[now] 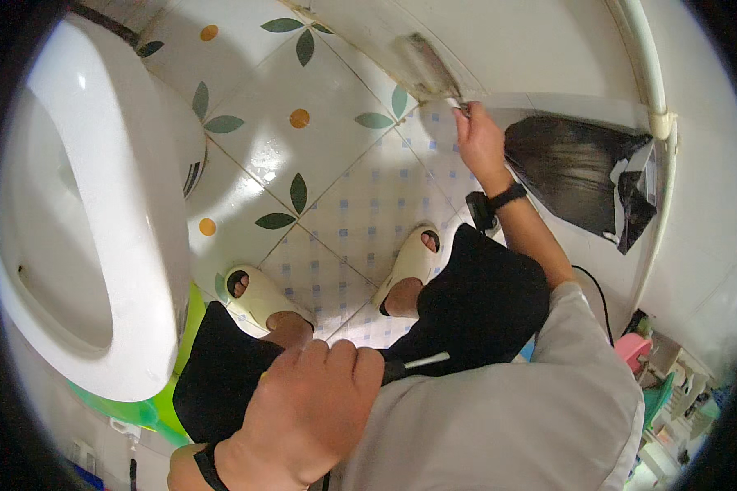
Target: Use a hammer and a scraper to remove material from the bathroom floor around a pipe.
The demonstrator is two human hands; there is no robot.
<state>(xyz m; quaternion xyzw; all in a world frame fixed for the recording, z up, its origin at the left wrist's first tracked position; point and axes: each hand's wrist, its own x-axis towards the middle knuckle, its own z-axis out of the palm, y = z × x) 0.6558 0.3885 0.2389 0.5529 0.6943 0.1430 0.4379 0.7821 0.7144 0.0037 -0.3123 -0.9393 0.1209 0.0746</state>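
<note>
My left hand (311,409) is closed in a fist at the lower middle, in front of my lap. It grips a screwdriver (422,362) with a dark handle, whose pale metal shaft points right. Higher up, my right hand (481,143) reaches forward to the foot of the wall. Its fingers are wrapped round the handle of a tool with a long, greyish, blurred head (434,67); its exact kind I cannot make out. The head lies along the grimy bottom edge of the white wall (540,49), where it meets the tiles.
A white toilet (151,229) stands at the left, with a green plastic thing (139,409) below it. Beside my right wrist is a black plastic bag (569,176), near a white pipe (659,98). My slippers (258,299) rest on the patterned tile floor (336,204).
</note>
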